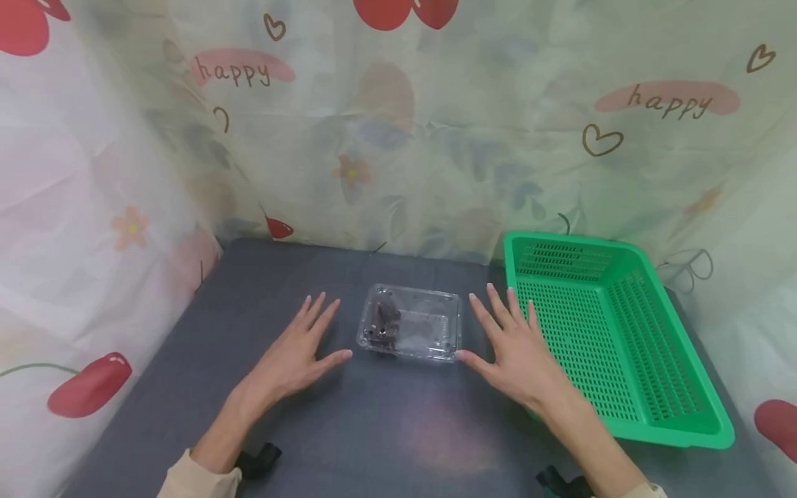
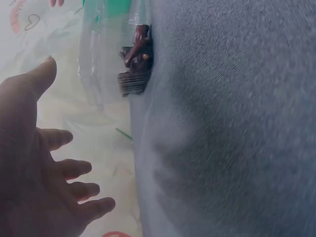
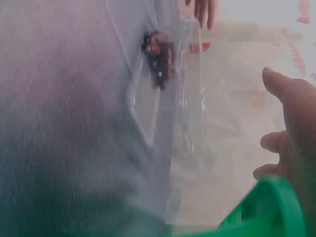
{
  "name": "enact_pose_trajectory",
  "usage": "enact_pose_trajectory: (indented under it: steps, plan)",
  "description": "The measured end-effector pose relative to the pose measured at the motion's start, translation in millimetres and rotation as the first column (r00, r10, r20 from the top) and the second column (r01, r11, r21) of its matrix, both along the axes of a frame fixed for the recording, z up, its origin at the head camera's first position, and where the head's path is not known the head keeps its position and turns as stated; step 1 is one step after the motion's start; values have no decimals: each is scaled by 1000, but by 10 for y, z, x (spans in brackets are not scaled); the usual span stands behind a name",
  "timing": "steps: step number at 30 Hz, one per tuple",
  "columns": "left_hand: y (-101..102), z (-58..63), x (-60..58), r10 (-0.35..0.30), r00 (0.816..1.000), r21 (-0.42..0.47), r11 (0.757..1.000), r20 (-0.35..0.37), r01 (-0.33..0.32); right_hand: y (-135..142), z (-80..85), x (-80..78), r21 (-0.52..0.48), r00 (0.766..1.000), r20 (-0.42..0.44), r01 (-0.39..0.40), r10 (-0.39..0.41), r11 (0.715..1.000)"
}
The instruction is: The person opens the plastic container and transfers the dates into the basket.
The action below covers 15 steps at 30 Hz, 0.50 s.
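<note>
A clear plastic clamshell box lies on the dark cloth-covered table between my two hands. Several small dark reddish-brown pieces are heaped at its left end; in the left wrist view these glossy pieces show through the plastic wall. My left hand is to the left of the box, fingers spread, holding nothing. On the other side, my right hand spreads its fingers too, its thumb tip right by the box's near right corner and its other fingers overlapping the basket's edge in the head view.
A green plastic basket with slotted walls stands at the table's right side, close beside my right forearm. Patterned curtains hang behind the table and at both sides. Thin cords show behind the basket.
</note>
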<state>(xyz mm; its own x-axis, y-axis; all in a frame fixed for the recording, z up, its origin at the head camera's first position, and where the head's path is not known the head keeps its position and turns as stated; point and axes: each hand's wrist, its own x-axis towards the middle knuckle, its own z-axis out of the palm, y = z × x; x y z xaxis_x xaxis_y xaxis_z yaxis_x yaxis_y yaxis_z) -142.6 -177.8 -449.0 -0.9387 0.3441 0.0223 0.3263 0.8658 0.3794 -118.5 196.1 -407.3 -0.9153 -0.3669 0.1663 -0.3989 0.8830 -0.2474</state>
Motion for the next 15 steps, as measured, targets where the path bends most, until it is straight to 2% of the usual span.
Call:
enact_pose_trajectory:
  steps: [6, 10, 15]
  plan:
    - [47, -34, 8, -5, 999, 82, 997, 48, 1, -178, -12, -23, -15, 1000, -15, -23, 23, 1000]
    - [64, -41, 18, -21, 998, 135, 991, 56, 13, -304, -15, -54, -11, 998, -41, -41, 41, 999]
    - [97, -49, 11, -24, 999, 193, 981, 47, 15, -411, -23, -59, -39, 998, -34, -63, 61, 997]
